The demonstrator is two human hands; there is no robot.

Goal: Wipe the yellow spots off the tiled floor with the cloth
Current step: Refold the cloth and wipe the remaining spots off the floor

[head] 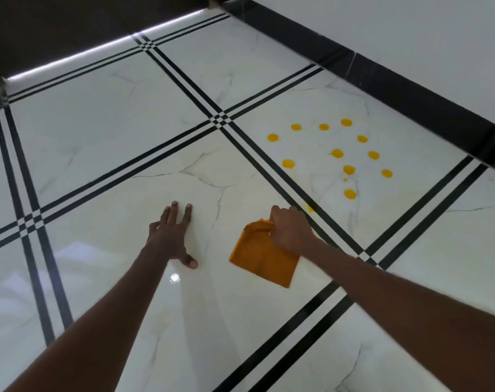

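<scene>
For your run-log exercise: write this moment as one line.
left hand: flat on floor | right hand: grips cloth | yellow spots: unwiped

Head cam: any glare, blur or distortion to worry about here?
Head view: small specular glare spot on the glossy tiled floor near the left hand; light strip reflects at the far edge; wide-angle lens splays the tile lines; orange cloth slightly motion-blurred.

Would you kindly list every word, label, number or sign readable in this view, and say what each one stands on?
None: no readable text anywhere in this view.
The orange cloth gripped by the right hand shows no label or print.
The tiled floor, yellow spots, dark skirting and white wall are unmarked.
</scene>
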